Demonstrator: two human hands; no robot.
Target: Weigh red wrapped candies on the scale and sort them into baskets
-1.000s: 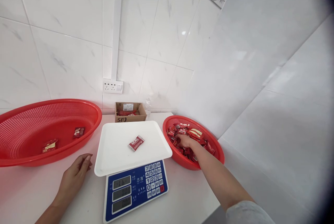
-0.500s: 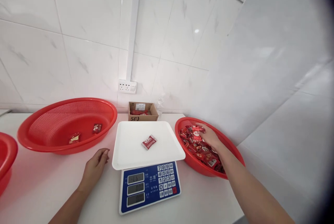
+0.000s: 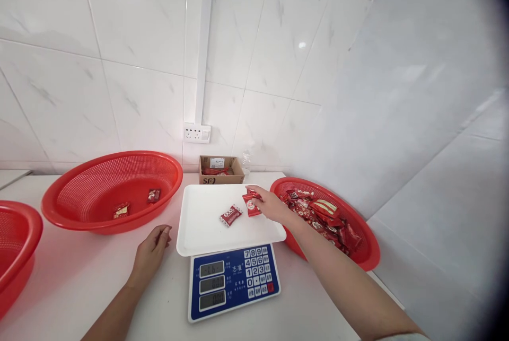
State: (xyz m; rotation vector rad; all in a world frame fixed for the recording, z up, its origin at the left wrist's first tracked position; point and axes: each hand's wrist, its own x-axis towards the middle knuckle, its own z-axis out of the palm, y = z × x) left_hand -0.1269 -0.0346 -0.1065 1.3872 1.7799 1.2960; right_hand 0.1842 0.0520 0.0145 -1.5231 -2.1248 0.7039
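My right hand pinches a red wrapped candy over the right part of the white weighing tray. Beside it on the tray lies a dark red candy with checkered ends. Below the tray is the scale's blue panel, with number keys and three small displays. My left hand rests by the tray's left edge, its fingers curled together; whatever may be between them is hidden. Partly behind my right forearm stands a red basket filled with red candy packets.
At the left, a larger red basket holds two small packets. Another red basket is cut off by the left edge. Against the tiled wall, below a socket, sits a small cardboard box with red packets inside.
My right hand has moved left from the right basket to above the tray, with a red candy in its fingers. My left hand remains beside the tray, and the view has shifted slightly.
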